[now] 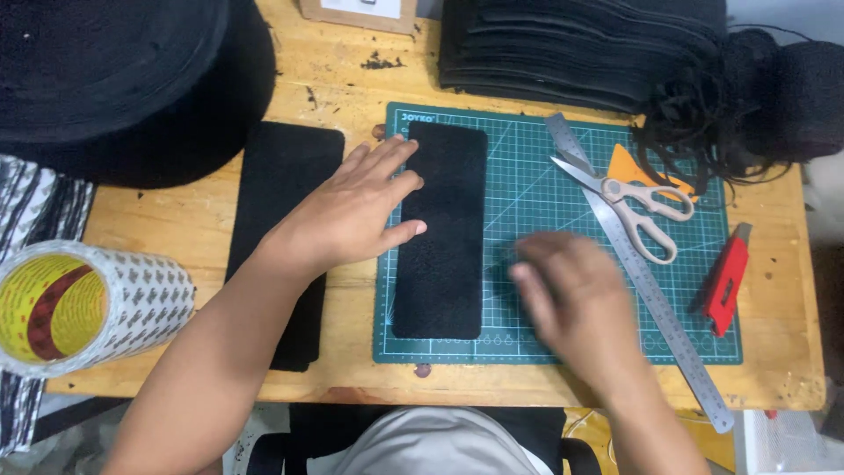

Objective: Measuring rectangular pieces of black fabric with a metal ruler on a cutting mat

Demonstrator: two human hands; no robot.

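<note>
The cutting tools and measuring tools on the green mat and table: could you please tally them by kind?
Scissors: 1
Steel ruler: 1
Red utility knife: 1
Total: 3, all lying to the right of the right hand; the left hand touches the black fabric piece.

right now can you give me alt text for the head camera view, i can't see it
A person's left hand presses its fingers on a black rectangular pad lying on a green cutting mat, while the blurred right hand rests on the mat beside it. Scissors, a steel ruler and a red utility knife lie to the right on the wooden table.
</note>
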